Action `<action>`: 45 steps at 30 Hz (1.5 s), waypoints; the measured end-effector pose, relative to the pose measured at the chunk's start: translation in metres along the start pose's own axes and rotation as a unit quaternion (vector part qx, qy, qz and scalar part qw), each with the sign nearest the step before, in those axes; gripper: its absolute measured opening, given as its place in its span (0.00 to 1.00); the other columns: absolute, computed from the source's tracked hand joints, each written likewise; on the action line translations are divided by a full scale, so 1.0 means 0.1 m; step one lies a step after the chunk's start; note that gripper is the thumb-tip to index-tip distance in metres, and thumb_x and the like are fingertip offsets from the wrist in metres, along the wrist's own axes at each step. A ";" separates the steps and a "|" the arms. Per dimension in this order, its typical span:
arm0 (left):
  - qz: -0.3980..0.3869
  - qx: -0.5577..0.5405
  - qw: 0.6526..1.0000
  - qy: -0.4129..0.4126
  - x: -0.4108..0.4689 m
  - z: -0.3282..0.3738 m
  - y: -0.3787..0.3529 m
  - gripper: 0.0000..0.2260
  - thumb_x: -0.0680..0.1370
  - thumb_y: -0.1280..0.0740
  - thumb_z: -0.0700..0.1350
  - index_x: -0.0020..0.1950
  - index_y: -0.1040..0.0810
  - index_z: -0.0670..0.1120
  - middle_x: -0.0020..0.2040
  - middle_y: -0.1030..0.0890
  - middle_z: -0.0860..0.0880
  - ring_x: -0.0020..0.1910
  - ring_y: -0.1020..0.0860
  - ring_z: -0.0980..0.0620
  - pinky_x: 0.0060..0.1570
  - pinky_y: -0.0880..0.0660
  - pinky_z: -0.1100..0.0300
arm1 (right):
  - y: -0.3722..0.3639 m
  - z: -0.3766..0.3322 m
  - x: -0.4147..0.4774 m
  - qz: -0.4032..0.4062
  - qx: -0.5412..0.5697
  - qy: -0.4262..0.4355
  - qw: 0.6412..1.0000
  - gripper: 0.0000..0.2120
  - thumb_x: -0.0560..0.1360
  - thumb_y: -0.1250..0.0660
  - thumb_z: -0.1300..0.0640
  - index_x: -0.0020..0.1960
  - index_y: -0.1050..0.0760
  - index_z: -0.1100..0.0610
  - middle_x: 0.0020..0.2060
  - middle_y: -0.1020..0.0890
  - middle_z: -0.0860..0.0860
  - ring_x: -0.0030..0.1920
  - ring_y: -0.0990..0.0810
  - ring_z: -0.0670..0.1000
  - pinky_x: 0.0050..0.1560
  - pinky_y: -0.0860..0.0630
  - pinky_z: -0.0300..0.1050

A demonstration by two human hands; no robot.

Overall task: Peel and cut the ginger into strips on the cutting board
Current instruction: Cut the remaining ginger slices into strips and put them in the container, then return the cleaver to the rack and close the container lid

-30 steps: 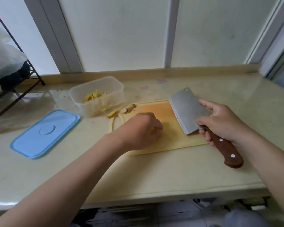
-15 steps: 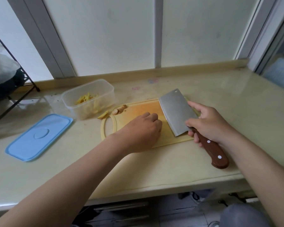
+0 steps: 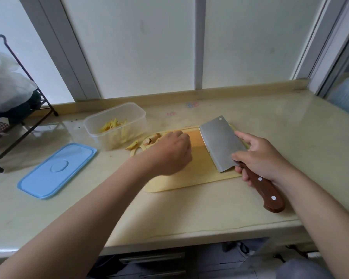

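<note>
A yellow cutting board (image 3: 189, 178) lies on the beige counter. My left hand (image 3: 169, 154) hovers over its far left part with the fingers curled downward; whatever lies under them is hidden. Just beyond the fingertips sits an unpeeled ginger piece (image 3: 151, 138), and a strip of peel (image 3: 132, 146) lies beside the board's handle hole. My right hand (image 3: 260, 156) grips a cleaver (image 3: 220, 141) by its brown wooden handle, thumb and forefinger pinching the blade. The blade rests tilted over the board's right side.
A clear plastic container (image 3: 117, 125) with cut ginger strips (image 3: 111, 125) stands left of the board. Its blue lid (image 3: 56, 170) lies further left. A black wire rack (image 3: 18, 117) holding a white bag (image 3: 6, 83) occupies the far left. The counter edge runs close to me.
My left hand has slid from the board's middle toward its far left end, near the ginger piece. The cleaver hand has stayed roughly in place.
</note>
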State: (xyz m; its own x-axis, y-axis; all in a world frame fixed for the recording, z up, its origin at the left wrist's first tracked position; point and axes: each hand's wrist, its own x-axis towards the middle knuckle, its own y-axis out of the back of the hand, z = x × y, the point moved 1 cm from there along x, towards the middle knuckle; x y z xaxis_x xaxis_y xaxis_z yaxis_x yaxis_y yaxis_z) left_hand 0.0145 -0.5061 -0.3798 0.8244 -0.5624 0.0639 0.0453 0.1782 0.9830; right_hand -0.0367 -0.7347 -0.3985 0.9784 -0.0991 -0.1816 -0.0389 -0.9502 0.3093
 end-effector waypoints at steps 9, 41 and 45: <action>0.158 0.002 0.957 0.242 0.01 -1.23 0.85 0.10 0.78 0.41 0.41 0.42 0.24 0.38 0.35 0.23 0.43 0.37 0.24 0.40 0.34 0.30 0.52 | 0.01 0.03 0.03 0.011 0.000 -0.003 1.000 0.36 0.77 0.36 0.68 0.76 0.31 0.36 0.29 0.23 0.59 0.23 0.28 0.55 0.25 0.26 0.45; 0.135 -0.095 0.939 0.302 -0.26 -1.52 0.75 0.21 0.77 0.40 0.33 0.66 0.23 0.47 0.60 0.21 0.47 0.53 0.24 0.48 0.50 0.25 0.57 | -0.04 0.01 -0.02 0.005 0.021 -0.004 1.000 0.37 0.78 0.36 0.68 0.79 0.36 0.37 0.28 0.24 0.57 0.24 0.29 0.55 0.25 0.28 0.43; 0.185 -0.062 0.936 0.293 -0.36 -1.46 0.89 0.11 0.81 0.38 0.45 0.43 0.22 0.42 0.40 0.19 0.46 0.41 0.22 0.44 0.39 0.25 0.53 | -0.02 -0.03 -0.04 0.003 0.030 -0.001 1.000 0.37 0.78 0.37 0.69 0.79 0.35 0.40 0.29 0.23 0.59 0.23 0.29 0.55 0.24 0.29 0.43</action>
State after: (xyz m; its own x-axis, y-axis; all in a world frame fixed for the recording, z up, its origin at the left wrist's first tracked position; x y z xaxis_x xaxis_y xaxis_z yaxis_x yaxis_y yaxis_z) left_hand 0.0711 -0.3524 -0.3201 0.9629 0.0900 0.2544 -0.2691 0.3868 0.8820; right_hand -0.0401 -0.7317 -0.3955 0.9776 -0.1052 -0.1825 -0.0565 -0.9656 0.2537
